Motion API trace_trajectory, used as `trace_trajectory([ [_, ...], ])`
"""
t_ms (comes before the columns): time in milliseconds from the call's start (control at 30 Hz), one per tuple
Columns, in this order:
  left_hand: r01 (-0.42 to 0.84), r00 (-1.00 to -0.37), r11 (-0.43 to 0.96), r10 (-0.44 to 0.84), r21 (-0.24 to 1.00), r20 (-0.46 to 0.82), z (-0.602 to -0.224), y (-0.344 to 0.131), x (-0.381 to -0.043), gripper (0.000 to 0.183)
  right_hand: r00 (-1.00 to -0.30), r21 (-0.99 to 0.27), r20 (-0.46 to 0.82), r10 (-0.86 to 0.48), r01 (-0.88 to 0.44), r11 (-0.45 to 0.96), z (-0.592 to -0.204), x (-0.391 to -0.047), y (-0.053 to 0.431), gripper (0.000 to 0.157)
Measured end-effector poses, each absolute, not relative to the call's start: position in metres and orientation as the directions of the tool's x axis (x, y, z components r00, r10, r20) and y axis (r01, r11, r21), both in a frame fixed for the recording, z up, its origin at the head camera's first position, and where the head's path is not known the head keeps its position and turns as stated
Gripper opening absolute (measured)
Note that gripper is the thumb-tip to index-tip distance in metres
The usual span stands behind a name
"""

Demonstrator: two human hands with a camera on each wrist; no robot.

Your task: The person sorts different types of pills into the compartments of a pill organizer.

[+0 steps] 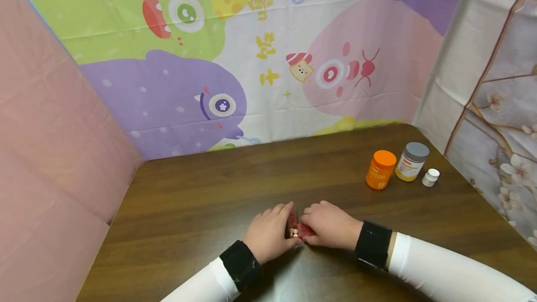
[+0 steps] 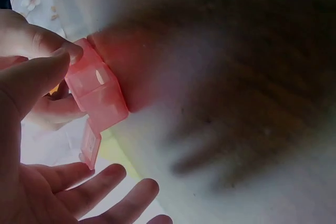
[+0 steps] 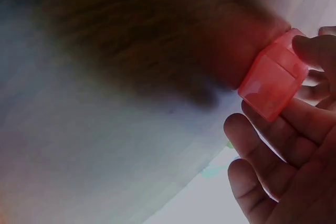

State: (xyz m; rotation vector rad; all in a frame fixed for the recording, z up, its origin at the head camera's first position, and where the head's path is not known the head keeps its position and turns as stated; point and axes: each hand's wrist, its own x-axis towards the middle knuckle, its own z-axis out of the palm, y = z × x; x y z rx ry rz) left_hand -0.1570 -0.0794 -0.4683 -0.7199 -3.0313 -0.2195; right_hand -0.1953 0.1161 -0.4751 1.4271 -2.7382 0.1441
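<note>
A small translucent red pill box point(image 1: 306, 230) is between my two hands on the table, with an opened lid point(image 1: 292, 217) standing up at its left side. Pale round pills point(image 1: 294, 232) lie in the uncovered compartment. My left hand point(image 1: 268, 229) holds the left side, thumb at the near edge and index finger by the raised lid; its other fingers spread loosely in the left wrist view. From the right, my right hand point(image 1: 332, 226) grips the box; in the right wrist view its thumb point(image 3: 314, 51) presses on the red box point(image 3: 273, 80), fingers behind.
At the back right of the brown wooden table point(image 1: 201, 190) stand an orange bottle point(image 1: 381, 170), a grey-lidded jar point(image 1: 412, 162) and a small white bottle point(image 1: 430, 177). A cartoon-printed cloth point(image 1: 268, 106) hangs behind the table, with pink cloth point(image 1: 63, 153) along the left.
</note>
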Motion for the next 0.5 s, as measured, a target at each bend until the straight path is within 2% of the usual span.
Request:
trace_trajectory([
  [367, 0.48, -0.877, 0.869, 0.472, 0.122, 0.089, -0.4718, -0.0787, -0.1589, 0.077, -0.556, -0.072, 0.106, -0.824, -0.831, 0.551, -0.4772, -0.1949, 0.1164, 0.025],
  [500, 0.484, -0.875, 0.862, 0.469, 0.153, 0.121, -0.4731, -0.0792, -0.1575, 0.066, -0.562, -0.086, 0.101, -0.821, -0.827, 0.556, -0.4776, -0.1952, 0.1174, 0.024],
])
